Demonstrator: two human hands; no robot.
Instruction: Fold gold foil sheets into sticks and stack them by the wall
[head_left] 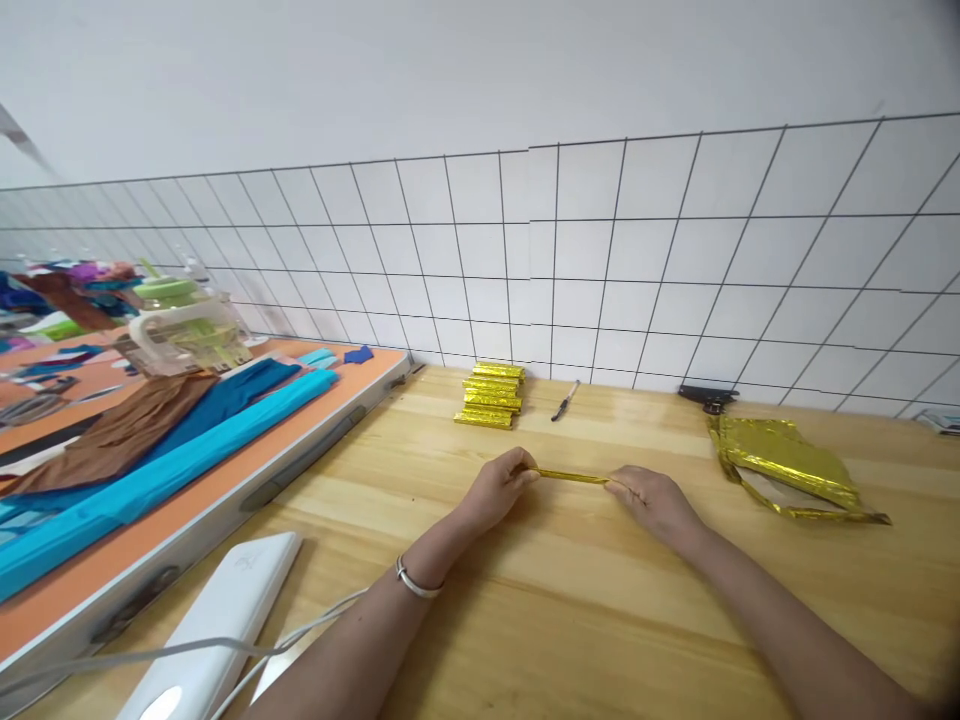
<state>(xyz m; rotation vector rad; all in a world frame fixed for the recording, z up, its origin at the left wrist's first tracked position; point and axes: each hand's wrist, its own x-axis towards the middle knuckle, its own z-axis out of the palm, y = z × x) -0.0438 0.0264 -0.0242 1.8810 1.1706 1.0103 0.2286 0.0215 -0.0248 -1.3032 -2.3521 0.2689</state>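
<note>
A thin gold foil strip (574,477) is stretched level above the wooden table, between my two hands. My left hand (506,484) pinches its left end, fingers closed. At the right end, my right hand (646,495) is closed on the strip in the same way. Behind my left hand, several gold foil pieces (489,397) lie in a stacked row near the wall. A black-tipped pen (565,401) rests to their right. Farther right lies a larger gold foil packet (795,460) with a loose strip along its front edge.
An orange board (202,500) on the left bears blue and brown fabric and a green-lidded jug (187,325). A white device (225,620) and grey cables lie at the lower left. A black clip-like object (707,397) stands by the gridded wall.
</note>
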